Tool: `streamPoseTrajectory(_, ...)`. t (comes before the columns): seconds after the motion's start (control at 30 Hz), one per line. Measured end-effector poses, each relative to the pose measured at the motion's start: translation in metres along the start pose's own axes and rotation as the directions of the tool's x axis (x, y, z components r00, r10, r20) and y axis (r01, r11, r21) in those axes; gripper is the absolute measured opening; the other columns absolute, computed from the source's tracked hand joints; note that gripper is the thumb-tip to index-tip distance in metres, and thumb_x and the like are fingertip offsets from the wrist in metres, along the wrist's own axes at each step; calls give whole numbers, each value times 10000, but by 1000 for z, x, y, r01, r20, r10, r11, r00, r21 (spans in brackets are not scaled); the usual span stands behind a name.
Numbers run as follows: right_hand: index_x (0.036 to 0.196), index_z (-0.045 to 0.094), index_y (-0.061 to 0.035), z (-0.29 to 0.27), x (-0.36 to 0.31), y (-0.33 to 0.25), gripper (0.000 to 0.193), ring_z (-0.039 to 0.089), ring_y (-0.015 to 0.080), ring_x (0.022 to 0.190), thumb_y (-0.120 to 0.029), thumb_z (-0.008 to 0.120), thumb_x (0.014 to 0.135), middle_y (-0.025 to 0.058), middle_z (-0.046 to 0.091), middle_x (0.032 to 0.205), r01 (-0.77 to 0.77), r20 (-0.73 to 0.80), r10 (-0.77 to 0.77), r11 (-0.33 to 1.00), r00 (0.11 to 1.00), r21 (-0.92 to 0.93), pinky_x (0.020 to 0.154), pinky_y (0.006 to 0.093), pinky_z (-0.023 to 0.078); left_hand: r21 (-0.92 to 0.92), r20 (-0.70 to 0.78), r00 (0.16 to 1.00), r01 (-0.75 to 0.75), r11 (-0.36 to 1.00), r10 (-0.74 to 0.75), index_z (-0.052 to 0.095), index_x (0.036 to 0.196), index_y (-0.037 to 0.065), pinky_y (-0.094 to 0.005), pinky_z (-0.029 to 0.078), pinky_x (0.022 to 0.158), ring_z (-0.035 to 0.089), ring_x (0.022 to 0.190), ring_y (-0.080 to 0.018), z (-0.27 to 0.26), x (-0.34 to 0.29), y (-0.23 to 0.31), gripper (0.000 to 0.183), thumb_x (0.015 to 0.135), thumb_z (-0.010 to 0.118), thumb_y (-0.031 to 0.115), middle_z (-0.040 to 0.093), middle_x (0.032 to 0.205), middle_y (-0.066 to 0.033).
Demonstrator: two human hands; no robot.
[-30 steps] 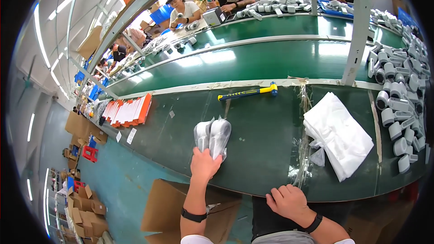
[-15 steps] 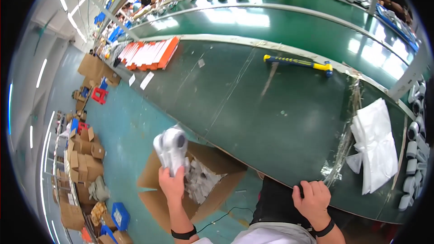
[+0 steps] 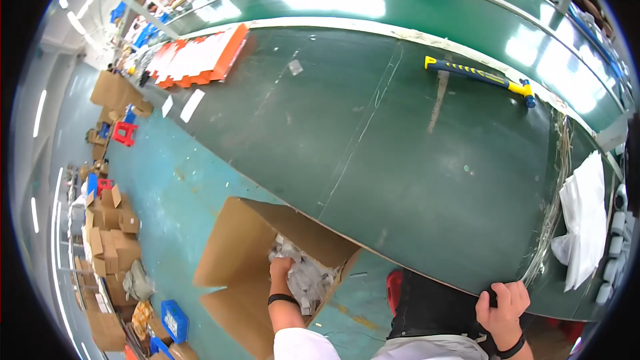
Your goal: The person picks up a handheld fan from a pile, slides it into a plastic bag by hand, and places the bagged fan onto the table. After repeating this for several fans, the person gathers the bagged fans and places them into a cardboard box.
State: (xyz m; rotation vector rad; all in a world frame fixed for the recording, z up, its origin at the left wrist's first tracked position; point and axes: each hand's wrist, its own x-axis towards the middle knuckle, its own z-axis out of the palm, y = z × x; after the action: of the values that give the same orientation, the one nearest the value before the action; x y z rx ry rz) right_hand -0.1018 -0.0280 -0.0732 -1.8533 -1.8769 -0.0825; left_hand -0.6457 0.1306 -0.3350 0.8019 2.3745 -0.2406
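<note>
Since the earlier frame, the left hand (image 3: 281, 268) has dropped into the open carton (image 3: 230, 247), where I see plastic-wrapped pieces (image 3: 309, 284) just beyond its fingers and to their right. I can't single out the one it carried, nor tell whether those fingers are spread or pinching. The right hand (image 3: 505, 304) curls at the table (image 3: 387, 180) edge; whether it pinches, I can't tell.

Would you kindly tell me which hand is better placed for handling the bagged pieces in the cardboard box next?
The left hand, probably: it reaches into the cardboard box at the bagged pieces, while the right hand rests at the table edge.
</note>
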Motion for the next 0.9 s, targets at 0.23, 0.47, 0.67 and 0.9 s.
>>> streamPoseTrajectory(0.23, 787, 533, -45, 5, -4, 2, 188, 404, 238, 520, -194, 625, 718, 66, 430, 645, 7, -29, -11, 991, 1000, -131, 488, 346, 319, -90, -107, 944, -322, 943, 312, 646, 1155, 31, -394, 503, 883, 621, 1073, -341, 82, 134, -11, 396, 938, 478, 316, 687, 1089, -151)
streamPoseTrajectory(0.47, 665, 560, -132, 1, 4, 5, 205, 418, 171, 476, -265, 715, 645, -4, 418, 586, 12, -75, -23, 988, 997, -156, 436, 291, 332, 421, 67, 533, -782, 460, 844, 499, 1344, 3, -375, 356, 1076, 460, 1289, -301, 49, 145, -14, 587, 898, 586, 374, 517, 1372, -199)
streamPoseTrajectory(0.67, 617, 556, -175, -8, 4, 9, 236, 423, 120, 453, -307, 722, 722, -34, 378, 546, 16, -150, -37, 990, 988, -138, 404, 252, 330, 175, -928, 147, -639, 749, 342, 684, 751, -32, -435, 501, 579, 583, 573, -362, -73, -60, 62, 274, 878, 648, 208, 638, 669, -217)
streamPoseTrajectory(0.9, 856, 603, -102, -23, -28, 12, 127, 541, 171, 641, -215, 661, 847, 7, 474, 683, 111, -275, 3, 912, 961, 395, 543, 303, 440, -192, -860, 352, -894, 405, 370, 682, 891, -32, -352, 519, 675, 632, 722, -241, -124, -319, 156, 233, 932, 599, 182, 694, 858, -163)
